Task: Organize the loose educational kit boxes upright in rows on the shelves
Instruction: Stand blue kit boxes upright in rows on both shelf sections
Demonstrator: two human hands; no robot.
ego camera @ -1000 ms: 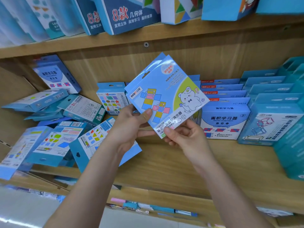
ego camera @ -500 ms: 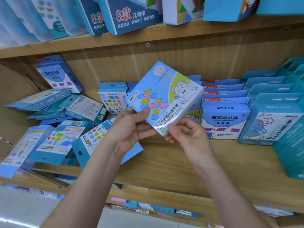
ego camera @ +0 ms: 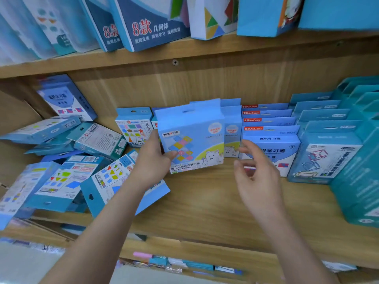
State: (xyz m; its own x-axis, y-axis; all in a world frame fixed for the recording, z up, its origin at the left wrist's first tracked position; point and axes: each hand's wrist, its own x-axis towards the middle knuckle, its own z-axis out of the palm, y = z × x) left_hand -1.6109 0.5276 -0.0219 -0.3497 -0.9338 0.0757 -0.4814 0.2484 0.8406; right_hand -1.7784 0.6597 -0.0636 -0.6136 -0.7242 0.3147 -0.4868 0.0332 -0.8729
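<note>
Two hands: left hand [ego camera: 152, 160] is gripping the light-blue bear-printed cardboard box [ego camera: 192, 138] upright, right hand [ego camera: 256, 175] is hovering spread, empty; pressing it flush against the matching row [ego camera: 231, 128] seems wise.

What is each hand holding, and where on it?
Left hand grips the bear box at its lower left edge; right hand holds nothing.

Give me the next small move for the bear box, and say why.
Probably push the bear box back flush against its matching box and let go. It stands upright at the front of that row, gripped only by the left hand at its left edge; the right hand is open and apart from it.
</note>
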